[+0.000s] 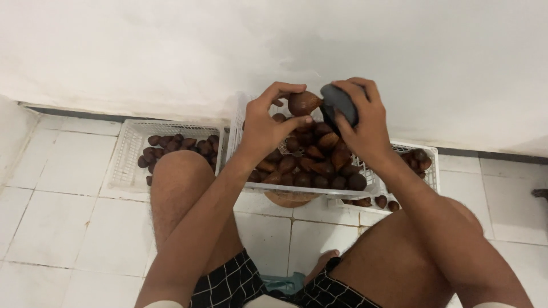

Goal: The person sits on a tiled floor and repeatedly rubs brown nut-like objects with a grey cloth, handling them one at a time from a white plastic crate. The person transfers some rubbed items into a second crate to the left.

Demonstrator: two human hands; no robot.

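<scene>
Left hand (264,126) pinches one brown scaly fruit (303,103), thumb and fingertips closed round it, held up above the middle basket (240,122). Right hand (365,122) is wrapped tight round a dark grey brush (340,105), fingers curled over its back, brush face just beside the fruit, touching or nearly so; can't tell which. Both hands are raised over the fruit pile (311,162) in that middle basket, which is white, slotted plastic and well filled. Left basket (128,157), same type, sits on the floor tiles (63,211) beside the left knee (180,171), with a smaller batch of fruit in its far right corner. Right basket (429,165) is partly hidden behind the right forearm, some fruit visible in it. Three baskets stand in a row against the white wall (171,51). Person is seated low, knees apart, in checked shorts (228,285).
</scene>
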